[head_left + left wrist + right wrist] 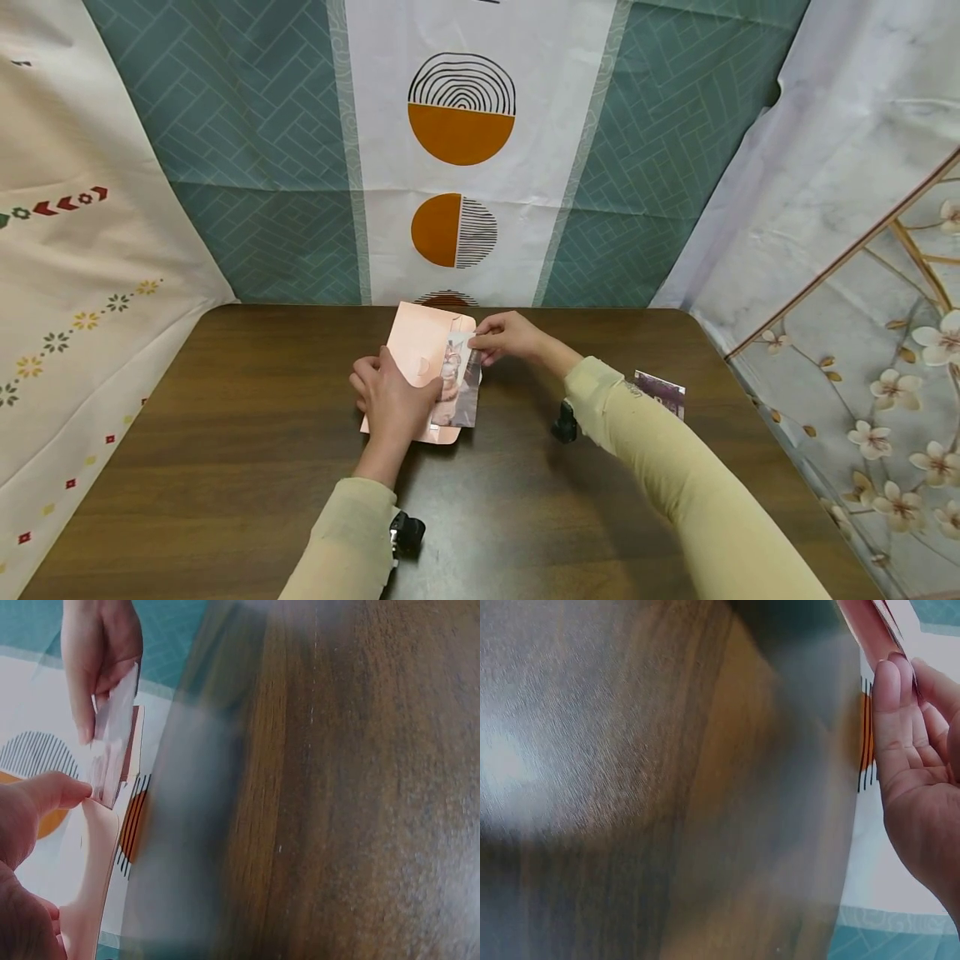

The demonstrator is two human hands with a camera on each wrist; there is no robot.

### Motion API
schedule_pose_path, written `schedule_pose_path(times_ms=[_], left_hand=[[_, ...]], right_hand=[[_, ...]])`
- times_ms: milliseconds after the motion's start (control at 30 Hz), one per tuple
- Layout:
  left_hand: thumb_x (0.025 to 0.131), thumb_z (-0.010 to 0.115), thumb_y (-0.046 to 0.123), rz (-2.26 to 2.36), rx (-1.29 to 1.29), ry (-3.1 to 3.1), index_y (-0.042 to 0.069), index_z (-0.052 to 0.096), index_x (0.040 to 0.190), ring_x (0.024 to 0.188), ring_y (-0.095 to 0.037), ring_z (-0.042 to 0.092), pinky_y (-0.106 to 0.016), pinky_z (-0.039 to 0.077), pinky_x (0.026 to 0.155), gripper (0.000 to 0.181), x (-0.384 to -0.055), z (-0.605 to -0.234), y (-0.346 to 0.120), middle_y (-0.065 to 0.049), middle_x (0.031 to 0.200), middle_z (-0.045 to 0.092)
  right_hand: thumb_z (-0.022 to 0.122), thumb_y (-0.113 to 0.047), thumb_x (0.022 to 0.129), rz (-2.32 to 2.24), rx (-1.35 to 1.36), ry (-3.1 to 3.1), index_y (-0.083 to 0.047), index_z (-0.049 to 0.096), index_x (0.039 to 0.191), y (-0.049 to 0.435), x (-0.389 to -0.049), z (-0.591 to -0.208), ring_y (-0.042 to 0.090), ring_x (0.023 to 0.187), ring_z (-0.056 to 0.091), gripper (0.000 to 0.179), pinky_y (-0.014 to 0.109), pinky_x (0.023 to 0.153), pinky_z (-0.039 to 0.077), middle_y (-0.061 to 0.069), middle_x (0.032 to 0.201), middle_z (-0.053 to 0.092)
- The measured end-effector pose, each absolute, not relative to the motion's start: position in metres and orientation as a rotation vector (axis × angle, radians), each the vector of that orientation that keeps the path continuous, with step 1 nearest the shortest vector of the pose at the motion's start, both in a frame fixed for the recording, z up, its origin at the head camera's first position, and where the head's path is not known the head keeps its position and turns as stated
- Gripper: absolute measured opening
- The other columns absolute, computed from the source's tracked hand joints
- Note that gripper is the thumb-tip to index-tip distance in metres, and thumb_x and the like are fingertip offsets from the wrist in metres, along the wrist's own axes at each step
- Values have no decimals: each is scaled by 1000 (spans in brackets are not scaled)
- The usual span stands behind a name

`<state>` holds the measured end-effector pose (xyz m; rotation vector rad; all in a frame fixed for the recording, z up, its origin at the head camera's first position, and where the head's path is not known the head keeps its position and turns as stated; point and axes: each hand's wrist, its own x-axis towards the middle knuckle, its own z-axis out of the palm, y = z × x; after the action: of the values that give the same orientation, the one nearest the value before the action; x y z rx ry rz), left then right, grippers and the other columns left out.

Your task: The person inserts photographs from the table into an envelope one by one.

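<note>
Pale yellow sleeves [697, 475], two: extended across the brown wooden tabletop [247, 417] toward its rear edge. Pink envelope [408, 342]: held near the middle of that edge, gripped between thumb and fingers of the left hand [393, 398]. Pictorial print [456, 383]: pinched at its upper right corner by the right hand [513, 337], set along the envelope's right side; whether inserted cannot be told. Purple card [663, 392]: placed near the right edge, partly hidden by a sleeve. Broad wood is spread between envelope and left edge.
</note>
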<state>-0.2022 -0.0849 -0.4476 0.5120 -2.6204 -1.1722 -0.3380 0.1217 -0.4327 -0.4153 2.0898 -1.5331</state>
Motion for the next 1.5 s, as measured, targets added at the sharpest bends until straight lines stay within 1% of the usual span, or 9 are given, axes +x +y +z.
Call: schedule_pose_path(times_ms=[200, 300, 500, 667, 833, 933, 1100, 1333, 1500], left_hand=[[79, 90, 39, -1177, 507, -2610, -5, 39, 157, 134, -46, 29, -66, 39, 102, 104, -202, -447, -86, -27, 139, 35], [78, 89, 38, -1185, 504, -2600, -6, 40, 156, 134, -46, 29, -67, 39, 101, 102, -201, -447, -87, -27, 138, 35], [78, 88, 37, -1182, 503, -2604, -6, 41, 155, 133, -46, 30, -67, 39, 100, 100, -201, -446, -87, -27, 137, 36], [78, 87, 36, -1177, 499, -2605, -6, 41, 155, 132, -45, 30, -66, 40, 99, 99, -201, -445, -86, -27, 136, 36], [78, 88, 35, -1177, 495, -2600, -6, 41, 156, 131, -45, 30, -66, 40, 99, 100, -200, -444, -85, -27, 136, 36], [78, 87, 35, -1176, 497, -2604, -6, 40, 156, 132, -45, 30, -66, 40, 99, 100, -199, -443, -85, -27, 136, 36], [79, 86, 36, -1174, 501, -2617, -5, 39, 156, 132, -45, 30, -65, 41, 98, 100, -200, -442, -84, -27, 137, 35], [78, 91, 40, -1183, 504, -2621, -5, 38, 158, 133, -46, 30, -65, 41, 101, 106, -201, -443, -81, -28, 138, 35], [77, 91, 39, -1196, 500, -2606, -5, 42, 155, 133, -46, 31, -65, 41, 100, 103, -201, -443, -81, -28, 137, 36]], right_hand=[[73, -7, 102, -1535, -390, 2087, 6, 70, 107, 120, -335, -432, 16, 69, 71, 14, 40, 75, 65, 7, 81, 71], [70, -10, 104, -1543, -365, 2102, 7, 71, 108, 123, -335, -429, 17, 69, 72, 17, 41, 75, 65, 10, 83, 71], [67, -2, 103, -1554, -380, 2097, 11, 69, 113, 128, -336, -425, 17, 70, 73, 16, 36, 73, 65, 9, 84, 73], [67, 0, 102, -1562, -394, 2074, 12, 70, 112, 127, -338, -428, 15, 69, 73, 15, 35, 72, 64, 8, 81, 74], [68, 1, 102, -1576, -389, 2058, 11, 71, 109, 121, -336, -430, 16, 69, 74, 13, 44, 78, 65, 8, 80, 74], [68, 1, 102, -1583, -392, 2053, 11, 71, 110, 116, -335, -431, 16, 69, 75, 13, 46, 80, 64, 9, 80, 74], [68, 1, 102, -1600, -387, 2049, 12, 71, 111, 109, -334, -433, 15, 68, 74, 15, 42, 77, 65, 8, 79, 74], [65, 5, 102, -1685, -373, 2022, 17, 68, 111, 103, -336, -438, 14, 65, 74, 15, 32, 68, 64, 8, 77, 74], [65, 5, 103, -1716, -340, 2010, 15, 70, 110, 98, -334, -439, 15, 66, 75, 14, 34, 68, 64, 9, 79, 75]])
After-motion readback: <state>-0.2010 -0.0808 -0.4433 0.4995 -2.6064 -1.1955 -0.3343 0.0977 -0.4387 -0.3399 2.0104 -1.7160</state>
